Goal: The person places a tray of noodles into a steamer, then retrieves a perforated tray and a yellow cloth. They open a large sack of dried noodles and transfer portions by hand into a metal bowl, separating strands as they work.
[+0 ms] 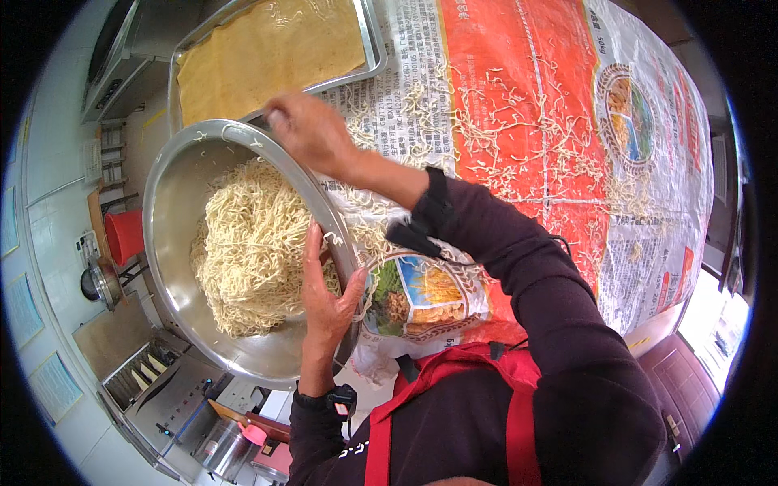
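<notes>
A large stainless steel bowl (167, 255) tilts on the left of the sack-covered surface, with a mound of pale thin noodles (255, 243) inside. My left hand (325, 297) grips its near right side, fingers on the inner side by the noodles and thumb across the rim. At the bowl's upper right rim is my right hand (310, 130), motion-blurred with fingers curled; whether it touches the rim is unclear. Loose noodle bits (486, 140) lie scattered over the printed woven sacks (565, 36) to the right.
Beyond the bowl, a metal tray (380, 58) holds a flat yellowish-brown sheet (267, 54). A red bucket (123, 236) stands at left. Lower left are a steel fryer-like unit (143, 373) and a clear container (225, 449) near a pink scoop (252, 433).
</notes>
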{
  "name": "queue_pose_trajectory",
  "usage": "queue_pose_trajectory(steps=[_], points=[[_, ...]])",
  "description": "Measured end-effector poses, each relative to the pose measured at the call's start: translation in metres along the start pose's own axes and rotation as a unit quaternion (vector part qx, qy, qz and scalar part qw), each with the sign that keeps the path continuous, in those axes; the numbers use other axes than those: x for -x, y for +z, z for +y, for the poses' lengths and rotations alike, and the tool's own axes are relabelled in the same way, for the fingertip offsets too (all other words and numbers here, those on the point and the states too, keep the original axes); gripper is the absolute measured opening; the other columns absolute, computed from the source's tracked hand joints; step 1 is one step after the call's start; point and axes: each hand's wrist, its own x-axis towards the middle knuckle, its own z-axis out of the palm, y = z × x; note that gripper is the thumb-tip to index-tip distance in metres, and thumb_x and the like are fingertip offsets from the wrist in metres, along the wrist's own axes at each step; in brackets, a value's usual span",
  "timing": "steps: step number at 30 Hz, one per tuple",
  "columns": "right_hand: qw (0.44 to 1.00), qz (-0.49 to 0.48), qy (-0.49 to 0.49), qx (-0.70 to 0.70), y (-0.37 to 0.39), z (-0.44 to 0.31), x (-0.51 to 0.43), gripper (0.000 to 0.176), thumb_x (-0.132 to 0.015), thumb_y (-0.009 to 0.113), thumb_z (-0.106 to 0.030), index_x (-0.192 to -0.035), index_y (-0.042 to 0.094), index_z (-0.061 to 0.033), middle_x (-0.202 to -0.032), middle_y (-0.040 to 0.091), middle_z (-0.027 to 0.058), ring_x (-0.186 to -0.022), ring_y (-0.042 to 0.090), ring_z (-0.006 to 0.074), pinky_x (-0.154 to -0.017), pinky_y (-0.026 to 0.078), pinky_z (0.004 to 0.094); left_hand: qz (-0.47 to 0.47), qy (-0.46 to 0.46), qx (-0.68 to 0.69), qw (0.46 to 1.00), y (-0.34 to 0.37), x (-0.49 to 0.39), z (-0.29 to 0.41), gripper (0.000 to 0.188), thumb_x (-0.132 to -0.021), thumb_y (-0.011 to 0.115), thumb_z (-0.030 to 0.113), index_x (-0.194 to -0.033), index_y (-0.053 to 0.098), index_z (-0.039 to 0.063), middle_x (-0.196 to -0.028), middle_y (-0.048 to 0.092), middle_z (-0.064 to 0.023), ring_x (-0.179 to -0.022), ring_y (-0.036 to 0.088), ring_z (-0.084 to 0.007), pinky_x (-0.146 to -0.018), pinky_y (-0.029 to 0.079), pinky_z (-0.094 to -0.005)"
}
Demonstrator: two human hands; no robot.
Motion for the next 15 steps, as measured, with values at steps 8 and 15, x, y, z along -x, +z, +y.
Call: queue_pose_trajectory(steps=[8, 15], points=[[0.88, -0.24, -0.299, 0.281, 0.043, 0.12, -0.011, 0.017, -0.082, 0.059, -0.032, -0.08, 0.056, -0.0153, -0.086, 0.053, 0.001, -0.092, 0.052, 0.0219, -0.074, 0.043, 0.0399, 0.014, 0.012, -0.016, 1.0, -0.021, -0.018, 0.01, 0.061, -0.08, 0.07, 0.012, -0.134, 0.042, 0.002, -0.136, 0.044, -0.0169, -0.121, 0.047, -0.0284, -0.096, 0.043, -0.0383], [0.887, -0.186, -0.318, 0.28, 0.025, 0.119, -0.006, 0.025, -0.081, 0.06, -0.036, -0.069, 0.055, -0.0147, -0.074, 0.051, 0.0014, -0.088, 0.05, 0.0225, -0.068, 0.038, 0.0421, 0.068, 0.148, -0.18, 0.97, -0.039, -0.06, 0.033, 0.047, -0.084, 0.066, 0.015, -0.126, 0.05, 0.002, -0.134, 0.046, -0.0166, -0.125, 0.042, -0.0333, -0.105, 0.032, -0.0429]])
